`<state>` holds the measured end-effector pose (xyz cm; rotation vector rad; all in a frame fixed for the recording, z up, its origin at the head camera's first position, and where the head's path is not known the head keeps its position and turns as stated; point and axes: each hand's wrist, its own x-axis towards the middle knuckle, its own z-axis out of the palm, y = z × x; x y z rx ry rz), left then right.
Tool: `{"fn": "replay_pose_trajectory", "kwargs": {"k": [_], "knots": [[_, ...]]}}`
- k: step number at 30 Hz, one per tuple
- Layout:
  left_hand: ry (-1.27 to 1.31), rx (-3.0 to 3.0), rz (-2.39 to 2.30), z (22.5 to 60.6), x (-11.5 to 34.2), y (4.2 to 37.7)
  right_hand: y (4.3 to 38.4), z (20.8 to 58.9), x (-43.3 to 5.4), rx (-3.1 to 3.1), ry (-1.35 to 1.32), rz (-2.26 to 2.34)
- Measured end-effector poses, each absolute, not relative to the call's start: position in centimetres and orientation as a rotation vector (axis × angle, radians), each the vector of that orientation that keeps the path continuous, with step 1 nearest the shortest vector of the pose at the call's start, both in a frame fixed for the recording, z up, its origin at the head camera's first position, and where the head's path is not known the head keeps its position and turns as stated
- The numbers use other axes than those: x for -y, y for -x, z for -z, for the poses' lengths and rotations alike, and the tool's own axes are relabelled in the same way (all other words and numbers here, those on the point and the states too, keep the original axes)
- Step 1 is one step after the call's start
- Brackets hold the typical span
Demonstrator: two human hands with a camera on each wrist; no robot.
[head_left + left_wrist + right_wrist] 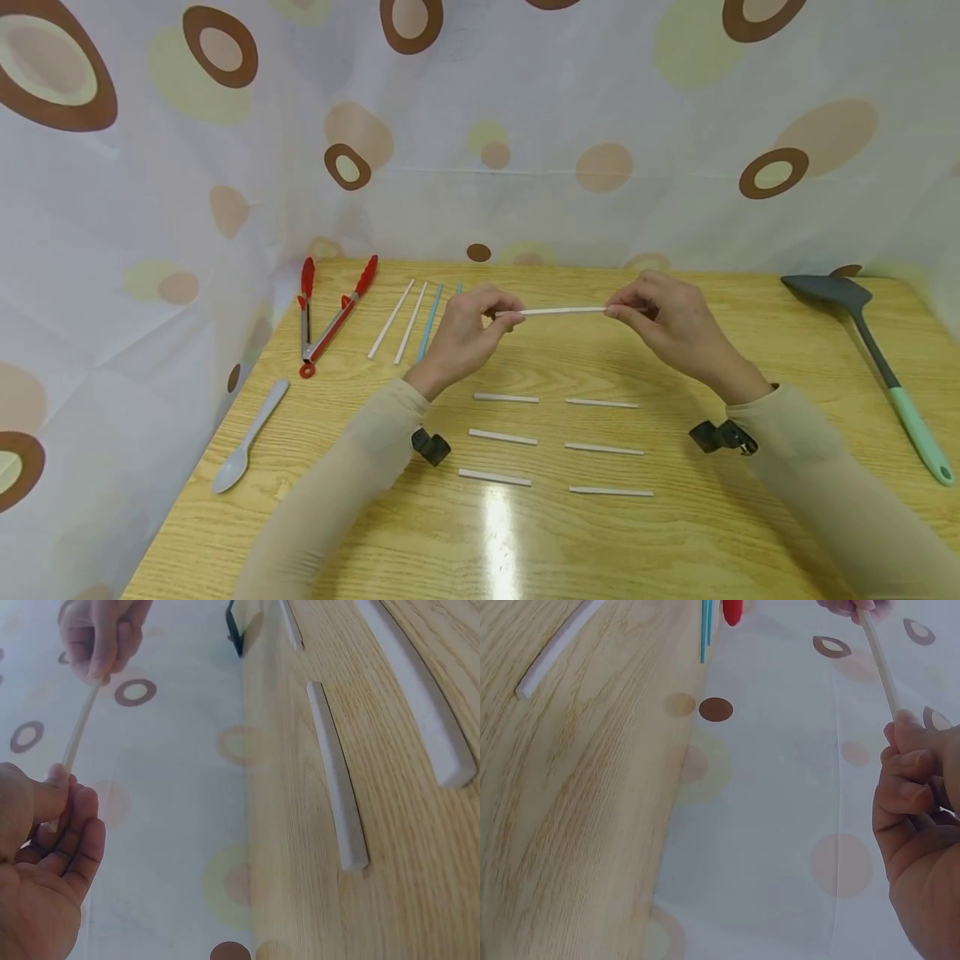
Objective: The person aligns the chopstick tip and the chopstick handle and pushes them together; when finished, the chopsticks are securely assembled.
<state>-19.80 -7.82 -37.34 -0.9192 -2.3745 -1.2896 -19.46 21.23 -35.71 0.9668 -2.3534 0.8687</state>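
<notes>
Between my two raised hands, a thin white stick (562, 311) is stretched level above the far part of the table. My left hand (467, 332) pinches its left end between thumb and fingers. At the other end, my right hand (670, 325) does the same. The left wrist view shows the white stick (81, 727) under the left thumb, its tip partly hidden by the fingers. Below the hands lie several short white sticks in two columns, among them a left one (503, 437) and a right one (604, 448). The right column's pieces have narrower left ends.
Red-tipped tongs (330, 329) lie spread at the back left, beside two long white sticks (392, 318) and blue sticks (430, 323) partly behind the left hand. A grey spoon (250, 437) is at the left edge. Far right lies a green-handled spatula (873, 346). A patterned curtain (540, 200) borders the table.
</notes>
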Motion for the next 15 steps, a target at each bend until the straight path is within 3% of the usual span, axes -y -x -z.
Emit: {"fn": "replay_pose_trajectory", "kwargs": {"k": [15], "knots": [[0.920, 2.328, 1.276, 37.80, 7.59, 19.89, 19.21, 36.05, -20.64, 2.285, -0.957, -0.898]]}}
